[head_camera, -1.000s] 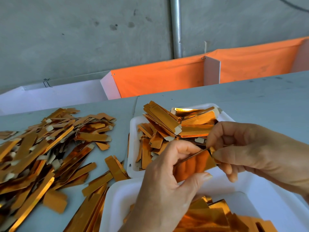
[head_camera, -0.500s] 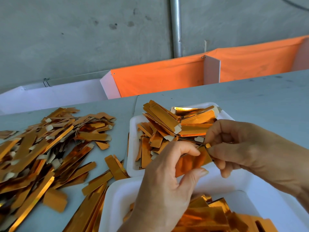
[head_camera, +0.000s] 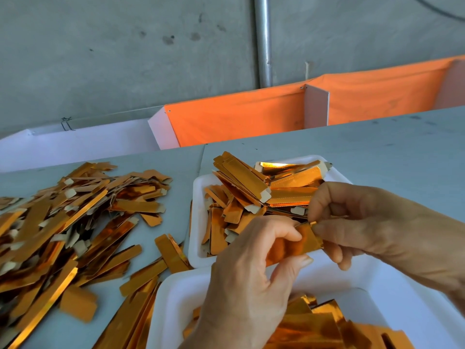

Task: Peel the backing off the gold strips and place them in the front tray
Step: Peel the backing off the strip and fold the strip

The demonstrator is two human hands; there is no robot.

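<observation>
Above the near white foam tray [head_camera: 176, 298], a short shiny gold foil strip [head_camera: 297, 244] is held between both hands. The left hand [head_camera: 249, 293] is raised from the bottom edge of the view with its back toward the camera; the strip's left part is pinched between its curled forefinger above and its thumb below. The right hand [head_camera: 377, 227] is brought in from the right edge with the wrist bent inward, and the strip's right end is pinched between its thumb and forefinger tips, the remaining fingers being curled under. Whether the backing is separated at that corner cannot be told.

Further gold pieces are seen lying in the near tray beneath the hands. Just behind it, a second white foam tray [head_camera: 198, 197] is filled with stacked gold strips bearing pale tabs. To the left, a loose heap of gold strips [head_camera: 63, 222] is spread over the grey table top [head_camera: 377, 152]. Beyond the table, an orange fabric panel [head_camera: 239, 117] is stretched before a grey concrete wall [head_camera: 125, 46].
</observation>
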